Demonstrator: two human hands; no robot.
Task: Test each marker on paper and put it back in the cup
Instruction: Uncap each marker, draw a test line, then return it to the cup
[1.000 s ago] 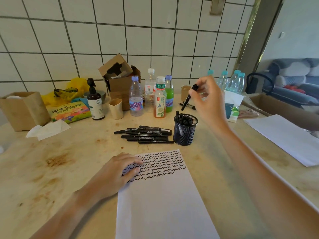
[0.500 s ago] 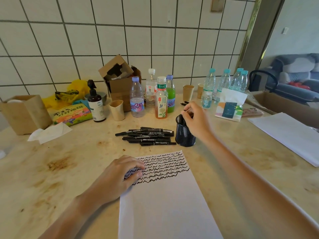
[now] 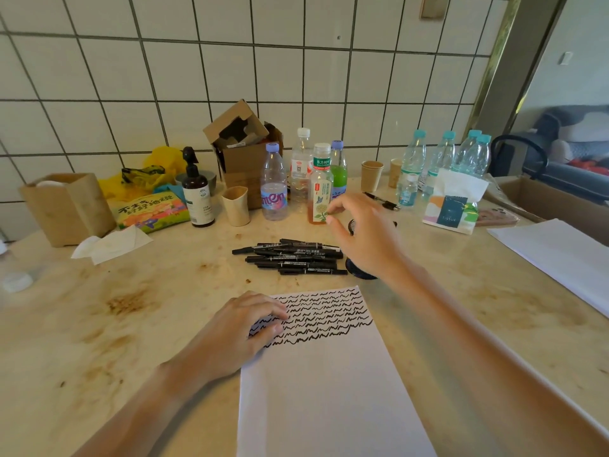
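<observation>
a: starting left of the white sheet of paper (image 3: 329, 374) with black squiggle rows, what's there?
b: the left hand (image 3: 242, 328) lies flat on the paper's left edge, fingers relaxed over the squiggles, gripping nothing. it all sits on a stained beige stone table (image 3: 99, 324).
a: and beyond the paper?
b: a pile of black capped markers (image 3: 291, 257) lies on the table just past the paper's top edge. farther back stands an orange-drink bottle with a white cap (image 3: 320, 184).
a: the cup?
b: the black mesh cup (image 3: 357, 270) stands just beyond the paper's top right corner, touching the pile's right end, mostly hidden by the right hand (image 3: 365, 235). that hand hovers above it, fingers spread loosely, holding nothing.
a: further right?
b: a white tissue pack (image 3: 453, 206) with a dark label, well beyond the paper's right side.
</observation>
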